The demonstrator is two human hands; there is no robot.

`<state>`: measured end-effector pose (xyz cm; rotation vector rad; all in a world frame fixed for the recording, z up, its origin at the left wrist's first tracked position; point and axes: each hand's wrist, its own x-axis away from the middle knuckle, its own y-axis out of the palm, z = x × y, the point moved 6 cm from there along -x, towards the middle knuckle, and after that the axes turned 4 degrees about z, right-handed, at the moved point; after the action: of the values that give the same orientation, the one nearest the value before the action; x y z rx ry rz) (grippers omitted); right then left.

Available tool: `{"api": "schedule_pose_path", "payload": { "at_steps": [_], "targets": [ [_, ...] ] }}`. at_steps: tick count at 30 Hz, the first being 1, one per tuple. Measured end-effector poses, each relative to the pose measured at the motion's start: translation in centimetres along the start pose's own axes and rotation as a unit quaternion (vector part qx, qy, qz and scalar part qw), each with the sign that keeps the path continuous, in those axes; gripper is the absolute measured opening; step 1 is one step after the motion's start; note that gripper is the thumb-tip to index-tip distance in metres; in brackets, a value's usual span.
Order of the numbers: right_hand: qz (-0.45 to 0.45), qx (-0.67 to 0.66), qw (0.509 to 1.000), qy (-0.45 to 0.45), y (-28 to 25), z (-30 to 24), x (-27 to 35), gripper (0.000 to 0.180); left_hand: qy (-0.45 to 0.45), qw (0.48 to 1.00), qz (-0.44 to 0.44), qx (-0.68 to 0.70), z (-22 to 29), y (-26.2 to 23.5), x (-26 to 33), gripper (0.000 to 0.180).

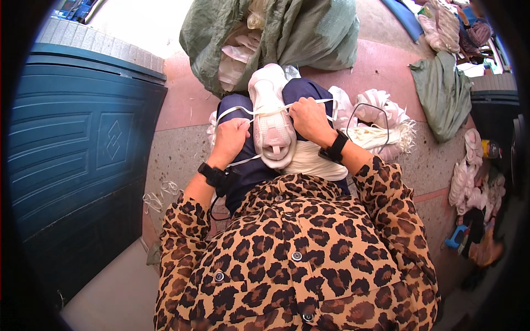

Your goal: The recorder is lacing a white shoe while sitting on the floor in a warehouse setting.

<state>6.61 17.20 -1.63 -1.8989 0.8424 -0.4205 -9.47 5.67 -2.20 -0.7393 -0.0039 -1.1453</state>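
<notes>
A pale pink and white sneaker (271, 121) lies between my thighs, its toe pointing away and its heel toward me. A white shoelace (234, 112) runs across its upper and out to both sides. My left hand (231, 139) is closed on the lace left of the shoe, and a length of it trails below the fist. To the right of the shoe, my right hand (311, 118) pinches the lace, with a loose stretch passing beyond the fingers. A thick bundle of cream laces (313, 161) rests on my right thigh, under my right forearm.
A large green woven sack (317, 41) holding pale shoes stands just ahead. Shoes and another lace bundle (381, 137) lie at my right, by a thin dark metal frame (388, 124). A blue panelled door (83, 132) stands left. More shoes (469, 171) are strung along the far right.
</notes>
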Motion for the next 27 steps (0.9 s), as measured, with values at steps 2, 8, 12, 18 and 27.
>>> {"api": "schedule_pose_path", "payload": {
  "at_steps": [2, 8, 12, 18, 27],
  "targets": [
    [-0.014, 0.004, 1.000, 0.003, 0.2, -0.3, -0.1, 0.018, 0.023, 0.998, 0.024, -0.046, 0.0, -0.3, 0.2, 0.020],
    [-0.058, 0.016, 0.997, 0.038, 0.7, -0.1, -0.4, 0.013, 0.118, 0.978, 0.083, -0.149, 0.6, 0.4, -0.1, 0.021],
    [-0.009, 0.037, 0.996, -0.076, -0.2, -1.5, -0.2, 0.014, 0.131, 0.973, 0.103, -0.162, 0.9, 0.4, 0.0, 0.020],
    [-0.138, 0.015, 0.990, -0.014, 2.1, 0.0, -1.3, 0.009, 0.180, 0.947, 0.083, -0.254, 2.2, 1.1, -0.1, 0.019],
    [-0.109, 0.004, 0.993, -0.047, 2.4, 0.0, -1.5, 0.010, 0.231, 0.898, 0.108, -0.359, 3.7, 1.9, 0.4, 0.017]
  ]
}}
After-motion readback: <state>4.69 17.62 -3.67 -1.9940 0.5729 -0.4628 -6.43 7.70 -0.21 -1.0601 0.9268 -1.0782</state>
